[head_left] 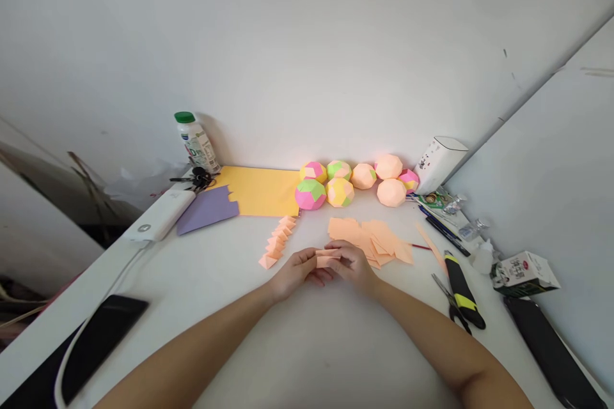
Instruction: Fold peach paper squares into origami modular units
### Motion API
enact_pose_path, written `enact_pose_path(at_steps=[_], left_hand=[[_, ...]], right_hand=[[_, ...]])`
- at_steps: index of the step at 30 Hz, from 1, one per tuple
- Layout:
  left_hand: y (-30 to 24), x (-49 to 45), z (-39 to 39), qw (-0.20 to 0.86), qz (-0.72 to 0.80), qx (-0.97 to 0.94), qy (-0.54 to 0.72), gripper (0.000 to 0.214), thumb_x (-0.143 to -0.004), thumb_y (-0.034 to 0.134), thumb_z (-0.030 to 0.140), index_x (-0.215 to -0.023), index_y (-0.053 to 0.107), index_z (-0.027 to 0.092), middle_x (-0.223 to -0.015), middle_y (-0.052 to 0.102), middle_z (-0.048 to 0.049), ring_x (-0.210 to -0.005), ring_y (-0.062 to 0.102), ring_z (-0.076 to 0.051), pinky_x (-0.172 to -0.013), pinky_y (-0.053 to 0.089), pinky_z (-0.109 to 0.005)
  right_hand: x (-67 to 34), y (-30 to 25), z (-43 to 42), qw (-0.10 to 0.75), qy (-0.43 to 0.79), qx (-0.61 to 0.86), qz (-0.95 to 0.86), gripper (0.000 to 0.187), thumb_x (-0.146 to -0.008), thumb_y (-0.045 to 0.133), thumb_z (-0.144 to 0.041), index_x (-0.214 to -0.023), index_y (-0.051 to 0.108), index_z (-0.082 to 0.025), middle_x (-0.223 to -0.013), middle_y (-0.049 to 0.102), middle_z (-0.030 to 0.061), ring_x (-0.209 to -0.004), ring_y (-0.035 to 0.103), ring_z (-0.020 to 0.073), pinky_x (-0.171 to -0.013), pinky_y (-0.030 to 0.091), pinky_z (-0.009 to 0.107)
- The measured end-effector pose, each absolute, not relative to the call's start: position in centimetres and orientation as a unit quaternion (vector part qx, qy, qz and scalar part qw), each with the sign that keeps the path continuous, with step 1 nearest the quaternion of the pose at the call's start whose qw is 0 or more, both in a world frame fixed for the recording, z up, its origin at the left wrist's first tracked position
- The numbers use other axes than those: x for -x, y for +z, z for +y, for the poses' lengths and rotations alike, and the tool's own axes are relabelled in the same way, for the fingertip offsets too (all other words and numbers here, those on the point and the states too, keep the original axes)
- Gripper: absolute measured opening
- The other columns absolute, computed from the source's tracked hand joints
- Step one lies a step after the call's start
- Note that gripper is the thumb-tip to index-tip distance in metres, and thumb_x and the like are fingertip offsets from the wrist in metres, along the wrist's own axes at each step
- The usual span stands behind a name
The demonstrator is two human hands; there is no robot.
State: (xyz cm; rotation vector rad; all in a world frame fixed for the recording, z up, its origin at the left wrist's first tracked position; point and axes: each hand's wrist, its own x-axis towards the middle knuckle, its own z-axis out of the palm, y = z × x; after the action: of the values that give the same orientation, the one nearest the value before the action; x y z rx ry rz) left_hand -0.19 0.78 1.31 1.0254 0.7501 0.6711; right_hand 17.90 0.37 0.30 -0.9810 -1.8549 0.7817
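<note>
My left hand and my right hand meet at the middle of the white table. Both pinch one small peach paper piece between thumbs and fingers. A loose heap of peach paper squares lies just behind my right hand. A row of folded peach units runs back from my left hand. Several paper balls, some pink, green and yellow, some plain peach, stand by the wall.
A yellow sheet, purple sheet, white power bank, keys and a bottle lie at the back left. A black phone is front left. Scissors, a black-yellow knife, pens, a carton crowd the right.
</note>
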Motion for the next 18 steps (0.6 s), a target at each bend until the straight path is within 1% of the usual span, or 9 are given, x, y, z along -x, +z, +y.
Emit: enact_pose_path(at_steps=[3, 4, 6, 9, 12, 14, 15, 18], left_hand=[[1.55, 0.17, 0.55, 0.748, 0.339, -0.482, 0.305, 0.044, -0.084, 0.045, 0.049, -0.105, 0.056, 0.013, -0.084, 0.068, -0.0102, -0.078, 0.065, -0.022, -0.067, 0.052, -0.033], [1.58, 0.13, 0.47, 0.743, 0.340, -0.491, 0.303, 0.045, -0.084, 0.045, 0.051, -0.106, 0.055, 0.013, -0.084, 0.067, -0.0100, -0.078, 0.065, -0.022, -0.066, 0.052, -0.033], [1.54, 0.03, 0.36, 0.728, 0.342, -0.515, 0.296, 0.044, -0.082, 0.049, 0.050, -0.106, 0.054, 0.014, -0.085, 0.067, -0.0094, -0.077, 0.065, -0.021, -0.066, 0.052, -0.032], [1.28, -0.13, 0.33, 0.709, 0.348, -0.538, 0.294, 0.040, -0.079, 0.054, 0.048, -0.100, 0.053, 0.015, -0.086, 0.067, -0.0086, -0.076, 0.065, -0.020, -0.063, 0.052, -0.031], [1.06, -0.18, 0.40, 0.709, 0.359, -0.531, 0.295, 0.036, -0.079, 0.054, 0.049, -0.091, 0.053, 0.015, -0.080, 0.067, -0.0067, -0.073, 0.066, -0.019, -0.063, 0.052, -0.031], [1.03, -0.16, 0.44, 0.712, 0.362, -0.523, 0.297, 0.035, -0.080, 0.053, 0.049, -0.089, 0.053, 0.015, -0.079, 0.067, -0.0060, -0.071, 0.066, -0.019, -0.063, 0.052, -0.031], [1.04, -0.14, 0.45, 0.714, 0.360, -0.520, 0.300, 0.035, -0.080, 0.053, 0.049, -0.088, 0.052, 0.015, -0.079, 0.068, -0.0060, -0.071, 0.065, -0.018, -0.063, 0.052, -0.031], [1.14, -0.08, 0.46, 0.719, 0.354, -0.513, 0.307, 0.034, -0.081, 0.052, 0.049, -0.085, 0.051, 0.015, -0.080, 0.068, -0.0063, -0.068, 0.065, -0.017, -0.061, 0.051, -0.029]], right_hand=[[-17.89, 0.42, 0.38, 0.415, 0.359, 0.426, -0.719, 0.018, -0.082, 0.057, -0.029, -0.071, 0.064, -0.017, -0.080, 0.061, 0.0056, -0.075, 0.058, 0.0164, -0.067, 0.047, 0.028], [-17.88, 0.47, 0.38, 0.410, 0.364, 0.432, -0.716, 0.019, -0.081, 0.057, -0.029, -0.067, 0.063, -0.017, -0.074, 0.059, 0.0043, -0.071, 0.057, 0.0157, -0.064, 0.046, 0.027], [-17.87, 0.62, 0.39, 0.405, 0.372, 0.440, -0.710, 0.021, -0.080, 0.059, -0.030, -0.063, 0.061, -0.017, -0.067, 0.057, 0.0025, -0.066, 0.055, 0.0147, -0.061, 0.044, 0.027], [-17.82, 0.87, 0.35, 0.400, 0.413, 0.451, -0.683, 0.020, -0.078, 0.061, -0.032, -0.065, 0.060, -0.017, -0.063, 0.058, 0.0012, -0.062, 0.054, 0.0140, -0.059, 0.044, 0.026], [-17.82, 0.88, 0.28, 0.398, 0.485, 0.453, -0.633, 0.018, -0.078, 0.060, -0.033, -0.071, 0.057, -0.017, -0.064, 0.057, -0.0002, -0.059, 0.055, 0.0130, -0.056, 0.045, 0.026], [-17.93, 0.70, 0.28, 0.402, 0.520, 0.444, -0.609, 0.016, -0.078, 0.060, -0.033, -0.081, 0.054, -0.018, -0.065, 0.056, -0.0017, -0.057, 0.055, 0.0119, -0.056, 0.046, 0.025], [-18.02, 0.59, 0.30, 0.404, 0.532, 0.439, -0.601, 0.018, -0.078, 0.060, -0.032, -0.088, 0.052, -0.019, -0.065, 0.055, -0.0030, -0.056, 0.055, 0.0114, -0.056, 0.046, 0.025], [-18.34, 0.39, 0.44, 0.399, 0.557, 0.436, -0.583, 0.033, -0.078, 0.061, -0.032, -0.106, 0.045, -0.022, -0.061, 0.051, -0.0065, -0.051, 0.053, 0.0102, -0.053, 0.045, 0.024]])
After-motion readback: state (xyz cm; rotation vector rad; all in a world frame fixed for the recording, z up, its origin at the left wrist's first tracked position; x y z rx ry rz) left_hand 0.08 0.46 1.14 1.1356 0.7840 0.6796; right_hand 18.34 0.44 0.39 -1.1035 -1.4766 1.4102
